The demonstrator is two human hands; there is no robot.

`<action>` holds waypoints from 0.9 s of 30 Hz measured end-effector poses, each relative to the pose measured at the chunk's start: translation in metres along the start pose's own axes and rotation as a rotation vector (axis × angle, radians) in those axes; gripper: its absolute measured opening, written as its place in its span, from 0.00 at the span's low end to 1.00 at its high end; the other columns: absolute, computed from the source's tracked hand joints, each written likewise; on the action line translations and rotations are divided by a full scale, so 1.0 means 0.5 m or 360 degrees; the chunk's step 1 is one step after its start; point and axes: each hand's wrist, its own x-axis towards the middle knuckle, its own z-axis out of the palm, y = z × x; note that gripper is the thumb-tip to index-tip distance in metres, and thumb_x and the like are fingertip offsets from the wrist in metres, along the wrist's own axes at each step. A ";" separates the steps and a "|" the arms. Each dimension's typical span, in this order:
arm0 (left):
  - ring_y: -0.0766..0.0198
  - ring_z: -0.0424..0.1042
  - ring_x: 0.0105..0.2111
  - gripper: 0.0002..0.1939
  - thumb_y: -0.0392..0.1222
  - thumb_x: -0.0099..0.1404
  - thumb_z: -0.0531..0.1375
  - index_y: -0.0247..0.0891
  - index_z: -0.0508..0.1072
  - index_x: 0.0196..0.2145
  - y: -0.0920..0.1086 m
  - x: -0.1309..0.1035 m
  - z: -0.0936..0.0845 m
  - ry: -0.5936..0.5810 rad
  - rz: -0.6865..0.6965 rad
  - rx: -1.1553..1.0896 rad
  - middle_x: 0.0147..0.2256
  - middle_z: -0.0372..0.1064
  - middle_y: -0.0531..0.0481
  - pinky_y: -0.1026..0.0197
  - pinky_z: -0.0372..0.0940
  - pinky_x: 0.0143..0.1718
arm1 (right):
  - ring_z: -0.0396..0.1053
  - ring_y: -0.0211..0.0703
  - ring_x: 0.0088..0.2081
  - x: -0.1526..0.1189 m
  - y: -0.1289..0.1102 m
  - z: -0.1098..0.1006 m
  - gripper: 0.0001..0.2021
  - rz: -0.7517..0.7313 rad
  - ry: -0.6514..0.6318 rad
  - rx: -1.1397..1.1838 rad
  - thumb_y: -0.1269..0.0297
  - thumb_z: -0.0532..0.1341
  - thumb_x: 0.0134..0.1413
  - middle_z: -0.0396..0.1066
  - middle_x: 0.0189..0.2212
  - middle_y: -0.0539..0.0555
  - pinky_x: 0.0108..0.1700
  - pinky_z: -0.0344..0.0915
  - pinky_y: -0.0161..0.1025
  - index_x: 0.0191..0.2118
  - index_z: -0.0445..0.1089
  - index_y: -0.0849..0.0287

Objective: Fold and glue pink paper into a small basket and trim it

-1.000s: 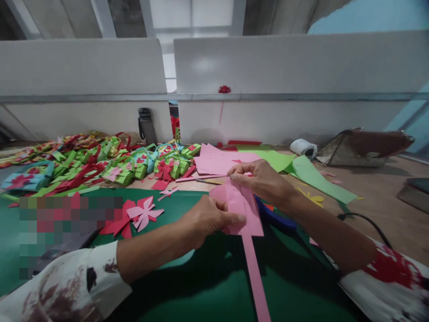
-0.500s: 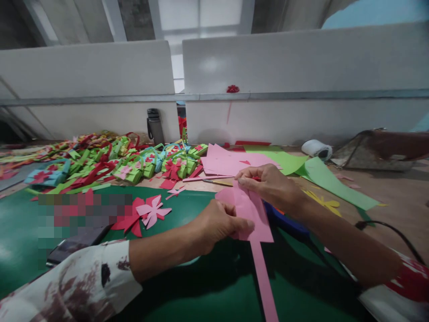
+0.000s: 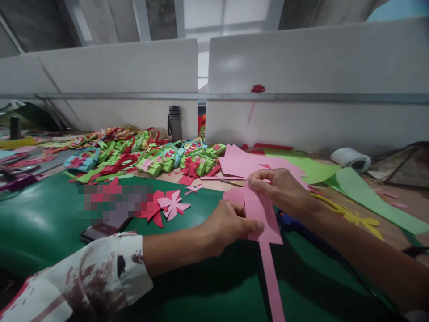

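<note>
A pink paper cutout with a long narrow strip hanging toward me is held up over the green mat. My left hand pinches its lower left part, thumb across the front. At its upper edge, the fingertips of my right hand are closed on the paper. A dark blue tool with a cord, partly hidden by my right forearm, lies on the mat. Left of my hands rest a pink paper flower and red paper flowers.
A phone, partly blurred out, lies on the left. Behind are many small green paper bags, a dark bottle, pink sheets, green sheets, a white roll and yellow cutouts. White panels stand at the back.
The view has turned left, so the scene sits farther right in the picture. Both hands keep the same hold on the pink paper, with little other movement.
</note>
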 end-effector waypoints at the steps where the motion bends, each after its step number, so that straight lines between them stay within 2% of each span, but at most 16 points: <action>1: 0.73 0.61 0.19 0.04 0.30 0.44 0.63 0.31 0.70 0.18 0.001 -0.001 -0.004 0.0003 0.0004 -0.0006 0.18 0.64 0.55 0.68 0.56 0.23 | 0.59 0.37 0.23 0.002 -0.001 0.003 0.11 0.0006 -0.0004 -0.0003 0.61 0.57 0.46 0.64 0.18 0.48 0.25 0.54 0.35 0.19 0.65 0.59; 10: 0.72 0.61 0.20 0.05 0.32 0.44 0.64 0.31 0.69 0.18 -0.012 0.006 -0.034 0.0071 0.0006 0.0047 0.19 0.64 0.54 0.67 0.56 0.24 | 0.53 0.34 0.19 0.013 -0.001 0.035 0.12 0.0038 0.0037 0.0036 0.60 0.57 0.46 0.58 0.15 0.46 0.21 0.48 0.35 0.17 0.60 0.58; 16: 0.73 0.59 0.19 0.04 0.30 0.44 0.63 0.31 0.69 0.18 -0.011 0.016 -0.034 0.0060 0.0003 0.0121 0.18 0.62 0.56 0.68 0.53 0.22 | 0.51 0.33 0.19 0.015 0.011 0.043 0.11 0.0072 0.0095 0.0093 0.60 0.56 0.45 0.55 0.15 0.45 0.21 0.47 0.34 0.18 0.60 0.58; 27: 0.73 0.55 0.17 0.06 0.35 0.43 0.63 0.32 0.69 0.17 -0.018 0.019 -0.029 -0.0008 -0.0053 0.0278 0.16 0.60 0.55 0.66 0.46 0.20 | 0.45 0.30 0.17 -0.002 0.035 0.038 0.12 0.0235 0.0069 0.0261 0.60 0.57 0.44 0.50 0.13 0.43 0.18 0.41 0.33 0.16 0.58 0.58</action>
